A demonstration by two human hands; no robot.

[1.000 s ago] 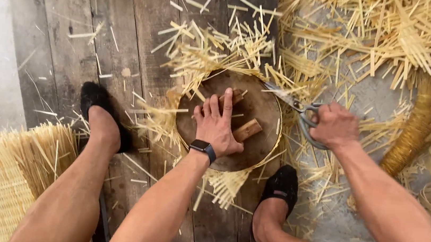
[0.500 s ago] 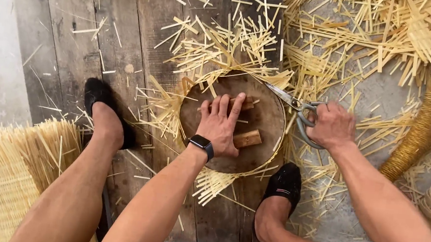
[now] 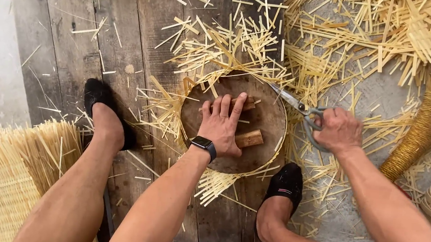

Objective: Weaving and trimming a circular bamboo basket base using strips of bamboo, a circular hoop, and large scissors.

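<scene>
The left hand (image 3: 221,124) lay flat, fingers spread, on the round dark wooden disc (image 3: 266,123) between the feet, beside a small wooden block (image 3: 249,138). The right hand (image 3: 338,131) gripped grey metal scissors (image 3: 302,110) at the disc's rim, amid scattered pale straw strips (image 3: 223,47).

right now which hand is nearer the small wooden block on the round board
Left. The left hand lies flat on the round board, right beside the small wooden block. The right hand is off the board's right edge, gripping scissors.
</scene>
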